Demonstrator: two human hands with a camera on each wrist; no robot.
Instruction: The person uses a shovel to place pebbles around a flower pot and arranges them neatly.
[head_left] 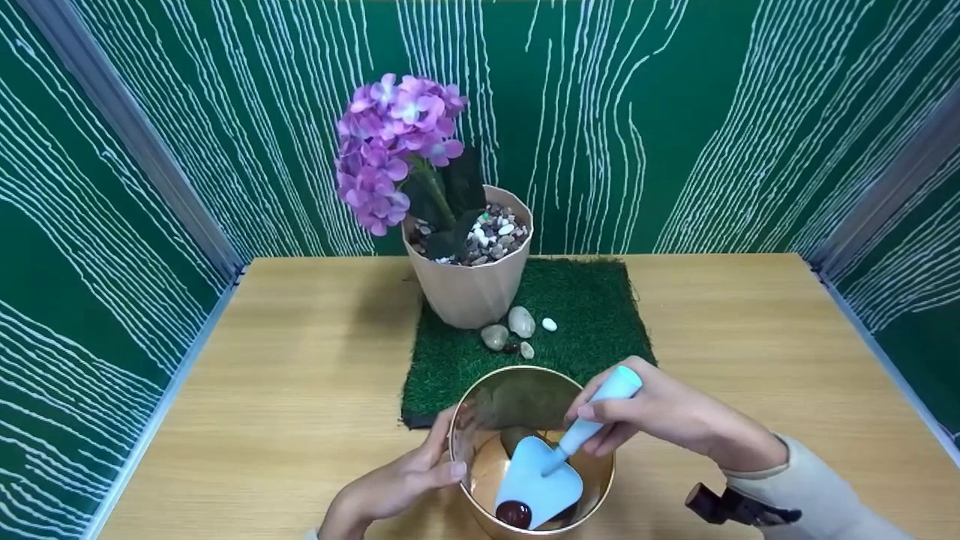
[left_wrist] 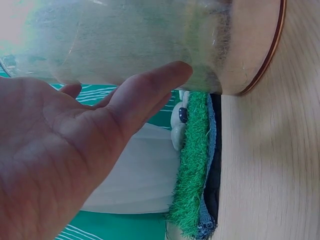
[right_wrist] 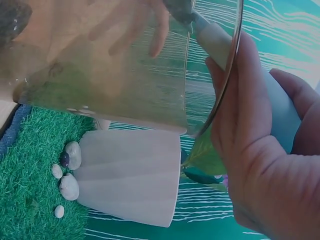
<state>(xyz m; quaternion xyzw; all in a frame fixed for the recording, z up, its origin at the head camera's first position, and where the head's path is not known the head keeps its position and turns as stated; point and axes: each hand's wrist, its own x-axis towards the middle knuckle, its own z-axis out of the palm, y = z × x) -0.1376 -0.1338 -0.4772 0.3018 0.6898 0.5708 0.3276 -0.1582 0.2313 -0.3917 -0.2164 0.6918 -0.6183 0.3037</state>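
A see-through amber container [head_left: 532,375] with a gold rim stands at the front of the table. My left hand [head_left: 409,476] holds its left side, thumb toward the near side and fingers along the far side. My right hand [head_left: 652,412] grips the handle of a light-blue hand trowel [head_left: 544,484] above the right rim. The trowel's blade slants down inside the container. By the blade's lower edge lies a glossy dark-red stone [head_left: 514,514]; whether it rests on the blade, I cannot tell. A dark stone [head_left: 516,439] is partly hidden behind the blade.
A beige pot [head_left: 469,292] with purple flowers [head_left: 394,142] and pebbles [head_left: 495,232] stands on a green turf mat [head_left: 592,307]. Several smooth stones [head_left: 521,322] lie before it. Green walls [head_left: 675,112] with white wavy lines surround the wooden table [head_left: 750,337].
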